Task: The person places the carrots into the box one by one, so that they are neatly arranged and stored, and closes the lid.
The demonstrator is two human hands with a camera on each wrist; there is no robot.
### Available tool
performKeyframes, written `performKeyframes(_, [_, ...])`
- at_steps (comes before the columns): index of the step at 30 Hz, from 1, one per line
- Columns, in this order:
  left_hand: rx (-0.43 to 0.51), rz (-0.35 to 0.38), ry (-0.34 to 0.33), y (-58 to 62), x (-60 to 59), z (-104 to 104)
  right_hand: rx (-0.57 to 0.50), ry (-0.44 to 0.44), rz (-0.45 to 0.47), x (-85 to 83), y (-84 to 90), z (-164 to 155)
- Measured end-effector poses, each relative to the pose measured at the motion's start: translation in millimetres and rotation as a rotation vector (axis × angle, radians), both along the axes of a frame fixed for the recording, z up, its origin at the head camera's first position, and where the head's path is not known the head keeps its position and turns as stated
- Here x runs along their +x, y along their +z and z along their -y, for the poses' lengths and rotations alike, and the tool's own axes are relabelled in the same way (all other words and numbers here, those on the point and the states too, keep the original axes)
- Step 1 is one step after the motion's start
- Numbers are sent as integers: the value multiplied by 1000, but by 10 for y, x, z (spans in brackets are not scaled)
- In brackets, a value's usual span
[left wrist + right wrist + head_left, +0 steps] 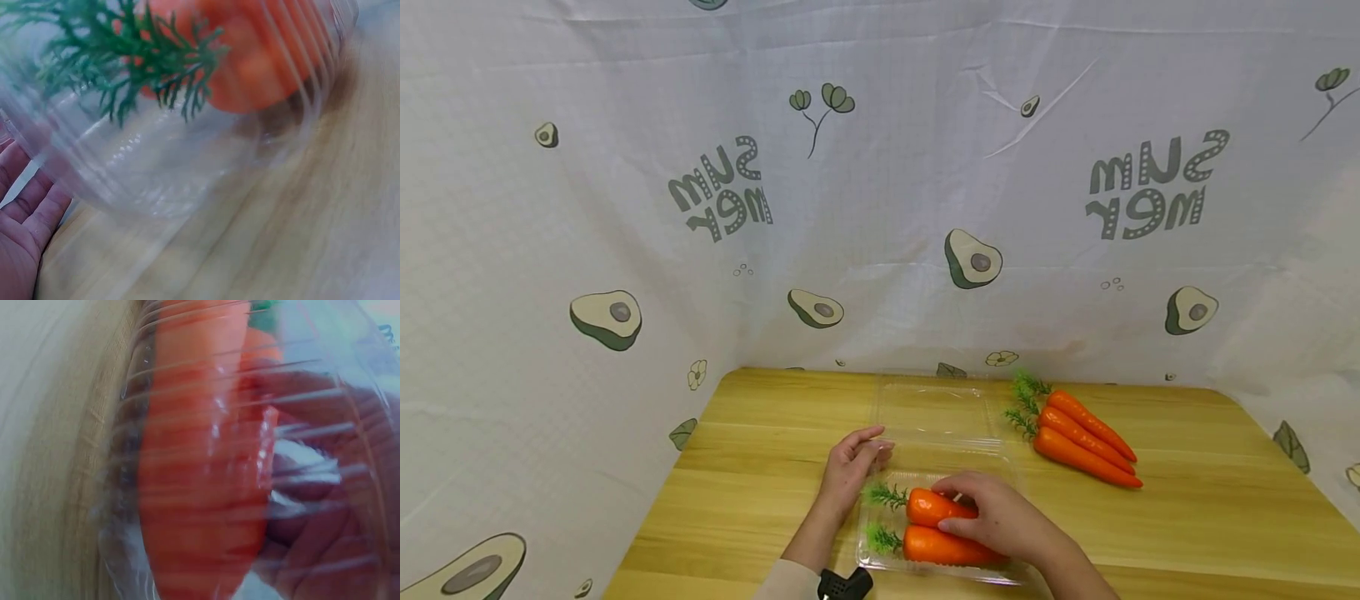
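- Orange carrots, two of them [943,546], lie side by side in the clear plastic tray [880,562] at the table's near edge, green tops pointing left.
- Right hand [1000,518] lies over them, fingers curled round the upper carrot [928,506], seemingly settling it.
- Left hand [850,467] rests with relaxed fingers against the tray's left rim, probably steadying it.
- Hinged lid [934,408] lies open behind; three more carrots [1078,437] wait on the wooden table [760,450] to the right.
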State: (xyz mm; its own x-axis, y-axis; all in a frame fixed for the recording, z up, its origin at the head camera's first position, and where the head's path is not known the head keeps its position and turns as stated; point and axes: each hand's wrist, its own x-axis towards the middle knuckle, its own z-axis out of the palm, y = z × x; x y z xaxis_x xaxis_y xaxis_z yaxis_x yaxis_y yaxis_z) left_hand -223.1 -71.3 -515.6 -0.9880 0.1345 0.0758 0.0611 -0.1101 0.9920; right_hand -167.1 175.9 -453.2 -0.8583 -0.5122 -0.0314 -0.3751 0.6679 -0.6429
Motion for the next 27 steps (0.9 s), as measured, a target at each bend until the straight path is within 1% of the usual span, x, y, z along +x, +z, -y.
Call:
performKeyframes(4, [18,11,-11,4,0,-2,51,6,-18,0,-24,-1])
performKeyframes(7, [24,14,-14,-1,-7,-5,68,12,-19,-5,-37,2])
performKeyframes(13, [27,7,-9,2,-5,-6,35,11,19,-12,-18,11])
performKeyframes(18, [30,13,-9,19,9,-4,-7,1,22,1,6,-10])
performKeyframes(23, [22,3,-14,17,16,3,-39,-18,2,-10,65,-54])
performKeyframes(27, [12,-4,-20,4,9,11,-74,-29,-60,-22,125,-108])
